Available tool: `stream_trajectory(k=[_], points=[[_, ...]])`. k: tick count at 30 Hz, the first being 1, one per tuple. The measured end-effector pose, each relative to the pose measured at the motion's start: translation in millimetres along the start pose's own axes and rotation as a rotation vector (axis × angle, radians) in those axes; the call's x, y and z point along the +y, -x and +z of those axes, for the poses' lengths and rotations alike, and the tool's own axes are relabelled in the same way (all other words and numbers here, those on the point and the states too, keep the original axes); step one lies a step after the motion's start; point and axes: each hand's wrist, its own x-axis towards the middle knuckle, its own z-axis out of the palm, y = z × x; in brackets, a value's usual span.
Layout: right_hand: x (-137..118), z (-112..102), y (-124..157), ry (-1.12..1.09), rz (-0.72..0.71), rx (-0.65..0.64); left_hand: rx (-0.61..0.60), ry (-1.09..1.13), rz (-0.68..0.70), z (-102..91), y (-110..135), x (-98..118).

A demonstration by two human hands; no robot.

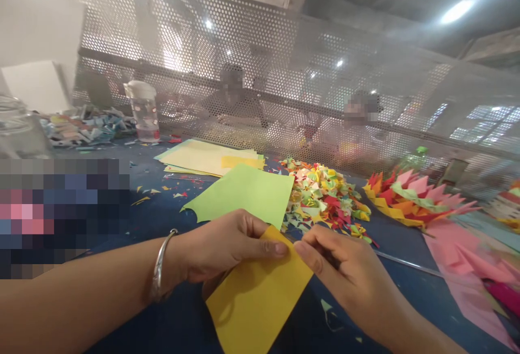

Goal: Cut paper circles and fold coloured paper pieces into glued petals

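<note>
A sheet of yellow paper (264, 294) is held up in front of me, tilted, over the dark blue table. My left hand (235, 246) is closed on its upper edge, thumb pressed flat on the near face and the fingers behind. At the upper right edge, my right hand (345, 267) pinches the paper between thumb and curled fingers, whose tips are partly hidden. Just beyond my hands lies a light green sheet (244, 194) with a curved notch at its left corner. A silver bangle (160, 264) circles my left wrist.
Behind the green sheet are stacked pale sheets (199, 156) and a heap of colourful paper scraps (320, 191). Folded paper petals (418, 197) and pink paper (459, 267) lie right. A clear cup (144, 113) stands back left. Beyond a perforated metal screen (280, 72) sit two people.
</note>
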Motion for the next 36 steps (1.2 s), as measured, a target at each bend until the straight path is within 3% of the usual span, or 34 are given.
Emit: stream_trajectory(k=[36], points=[[-1.2, 2.9, -1.9, 0.034, 0.002, -0.041, 0.012, -0.111, -0.047, 1.6, -0.2, -2.5]])
